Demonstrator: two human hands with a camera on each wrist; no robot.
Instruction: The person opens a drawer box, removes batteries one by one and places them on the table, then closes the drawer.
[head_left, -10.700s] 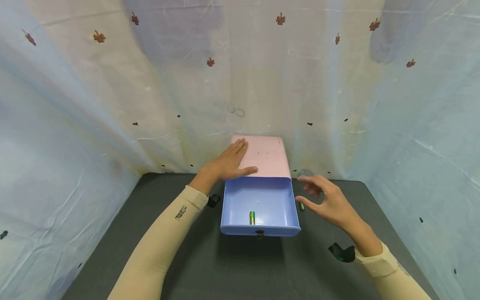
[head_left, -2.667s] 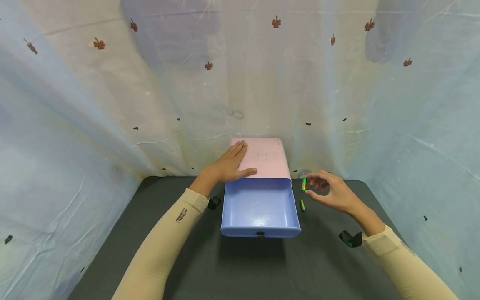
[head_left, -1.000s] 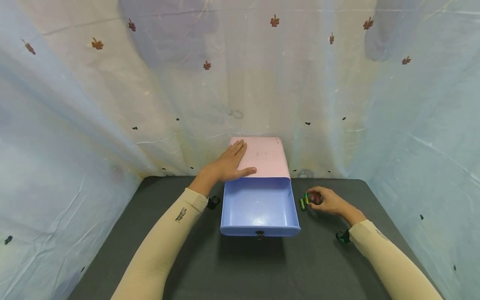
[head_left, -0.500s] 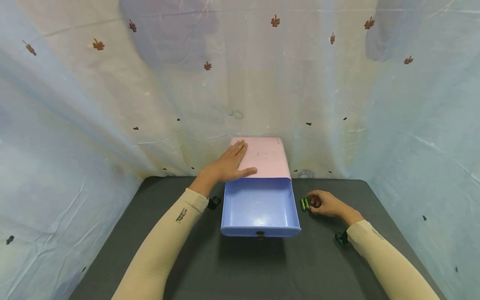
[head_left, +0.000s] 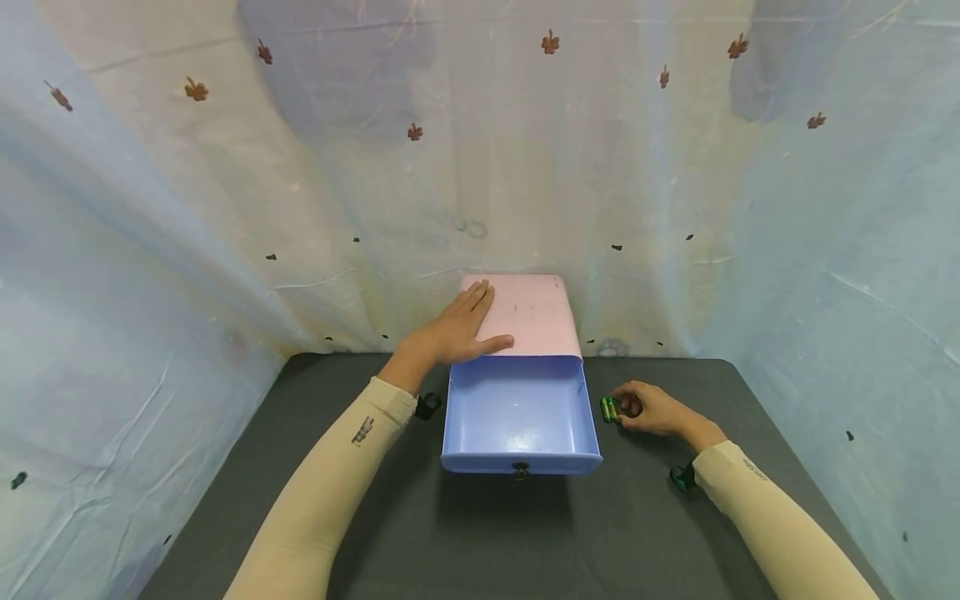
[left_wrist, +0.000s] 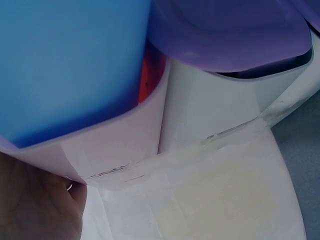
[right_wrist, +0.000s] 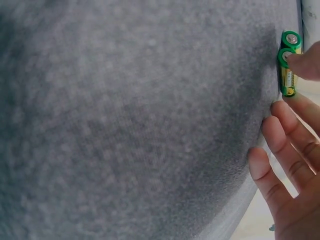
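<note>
My left hand (head_left: 453,329) lies flat on the pink top of a small drawer box (head_left: 528,312), fingers straight and thumb spread. The box's blue drawer (head_left: 517,408) is pulled out toward me; a small key (head_left: 521,473) sits in its front lock. Right of the drawer, my right hand (head_left: 651,408) pinches a green-and-yellow battery (right_wrist: 287,75) between thumb and index finger, down at the table. A second battery (right_wrist: 291,39) lies right alongside it. The other right fingers are loosely bent in the right wrist view.
A dark grey cloth-covered table (head_left: 510,542) carries the box. Pale patterned curtains (head_left: 480,167) hang behind and at both sides. Black straps (head_left: 428,405) show at both wrists. A paler bin-like shape with a purple part (left_wrist: 235,35) appears in the left wrist view.
The battery seen in the drawer earlier is gone from it. My right hand carried a battery down beside the one on the table. My left hand has stayed put.
</note>
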